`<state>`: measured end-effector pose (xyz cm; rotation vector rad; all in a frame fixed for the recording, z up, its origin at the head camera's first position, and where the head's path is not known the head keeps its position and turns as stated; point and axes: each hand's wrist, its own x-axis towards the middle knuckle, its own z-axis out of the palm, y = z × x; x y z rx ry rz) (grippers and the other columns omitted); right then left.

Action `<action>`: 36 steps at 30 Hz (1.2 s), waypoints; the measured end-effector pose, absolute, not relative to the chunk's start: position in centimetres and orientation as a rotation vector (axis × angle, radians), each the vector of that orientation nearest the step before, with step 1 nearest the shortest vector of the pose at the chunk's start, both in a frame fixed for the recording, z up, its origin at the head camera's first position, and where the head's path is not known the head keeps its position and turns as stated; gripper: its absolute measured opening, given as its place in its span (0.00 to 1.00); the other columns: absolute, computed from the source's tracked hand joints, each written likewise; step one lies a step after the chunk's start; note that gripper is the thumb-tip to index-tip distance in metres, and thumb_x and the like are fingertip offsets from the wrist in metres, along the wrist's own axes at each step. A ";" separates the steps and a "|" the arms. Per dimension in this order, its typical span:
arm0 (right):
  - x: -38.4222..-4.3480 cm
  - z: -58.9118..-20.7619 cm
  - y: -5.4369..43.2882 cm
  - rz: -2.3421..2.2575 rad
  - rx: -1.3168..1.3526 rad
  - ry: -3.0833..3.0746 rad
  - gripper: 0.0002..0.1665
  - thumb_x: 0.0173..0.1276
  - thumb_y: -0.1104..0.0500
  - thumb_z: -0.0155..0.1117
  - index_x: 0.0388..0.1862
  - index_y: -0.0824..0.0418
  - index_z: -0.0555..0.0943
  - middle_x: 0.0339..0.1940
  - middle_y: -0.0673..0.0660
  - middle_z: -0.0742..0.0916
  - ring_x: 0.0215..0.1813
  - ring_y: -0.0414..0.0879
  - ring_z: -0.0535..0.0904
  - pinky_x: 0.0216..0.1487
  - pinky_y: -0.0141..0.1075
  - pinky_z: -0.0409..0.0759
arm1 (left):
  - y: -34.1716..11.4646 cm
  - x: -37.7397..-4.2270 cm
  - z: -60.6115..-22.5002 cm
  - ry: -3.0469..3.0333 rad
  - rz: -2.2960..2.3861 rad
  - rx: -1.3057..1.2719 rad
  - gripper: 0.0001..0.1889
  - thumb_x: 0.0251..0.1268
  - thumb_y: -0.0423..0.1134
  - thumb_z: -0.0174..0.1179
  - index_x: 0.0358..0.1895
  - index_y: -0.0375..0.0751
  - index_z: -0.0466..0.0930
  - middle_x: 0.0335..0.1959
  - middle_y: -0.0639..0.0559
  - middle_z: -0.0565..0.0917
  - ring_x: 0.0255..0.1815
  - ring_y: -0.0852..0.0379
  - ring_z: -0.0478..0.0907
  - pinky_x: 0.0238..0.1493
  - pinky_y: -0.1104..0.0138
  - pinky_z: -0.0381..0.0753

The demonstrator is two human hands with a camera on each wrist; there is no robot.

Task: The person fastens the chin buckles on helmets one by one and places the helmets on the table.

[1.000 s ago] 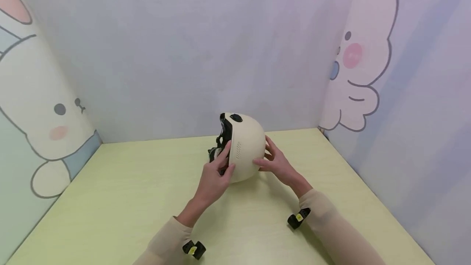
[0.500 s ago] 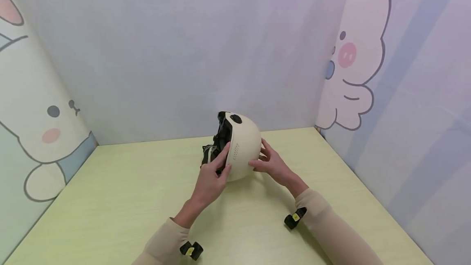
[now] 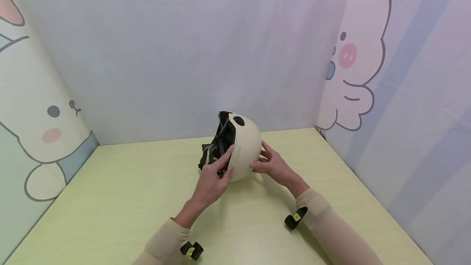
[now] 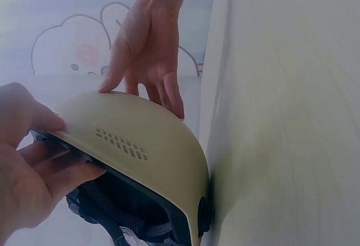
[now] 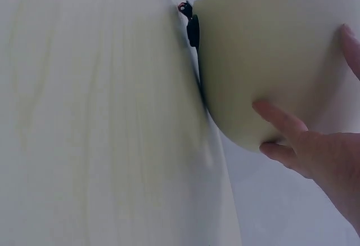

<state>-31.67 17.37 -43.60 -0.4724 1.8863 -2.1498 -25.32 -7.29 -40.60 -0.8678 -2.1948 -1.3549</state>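
A cream helmet [image 3: 249,144] lies tipped on its side on the table, its dark padded opening facing left. Black straps [image 3: 206,155] hang out of that opening. My left hand [image 3: 211,181] grips the near rim: in the left wrist view the thumb is on the shell and the fingers [image 4: 73,179] reach inside under the edge. At the rounded crown, my right hand [image 3: 275,167] rests with spread, nearly straight fingers. The right wrist view shows its fingertips [image 5: 270,111] touching the smooth shell [image 5: 253,49]. A black oval piece [image 3: 239,121] is set near the upper rim.
A pale yellow-green table [image 3: 128,191] spreads around the helmet. A plain wall [image 3: 184,60] stands behind it, with cartoon-printed walls [image 3: 423,113] on both sides. Small black cameras [image 3: 192,251] sit on both wrists.
The helmet has turned slightly, so more of its dark inside shows and the straps sit further left. Both hands stay on it, shifting little.
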 end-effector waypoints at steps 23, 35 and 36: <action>-32.0 -43.9 17.6 -2.082 -0.529 1.892 0.62 0.64 0.65 0.73 0.84 0.47 0.43 0.76 0.66 0.63 0.74 0.63 0.62 0.62 0.46 0.75 | -7.5 -25.5 -40.8 -2.201 -1.311 -0.898 0.33 0.64 0.26 0.63 0.72 0.51 0.71 0.51 0.44 0.86 0.16 0.62 0.70 0.18 0.72 0.70; -31.9 -43.5 18.0 -1.978 -0.527 2.002 0.61 0.62 0.65 0.75 0.84 0.48 0.45 0.77 0.63 0.63 0.75 0.63 0.62 0.64 0.49 0.73 | -7.4 -25.2 -40.8 -2.241 -1.202 -0.867 0.32 0.64 0.26 0.63 0.72 0.50 0.72 0.12 0.56 0.69 0.10 0.71 0.57 0.14 0.72 0.64; -31.9 -43.4 18.1 -1.964 -0.530 2.020 0.62 0.62 0.64 0.75 0.84 0.49 0.46 0.78 0.63 0.62 0.75 0.63 0.61 0.64 0.49 0.73 | -7.4 -25.2 -40.8 -2.240 -1.191 -0.861 0.32 0.64 0.26 0.63 0.71 0.50 0.73 0.11 0.57 0.68 0.09 0.72 0.55 0.14 0.73 0.63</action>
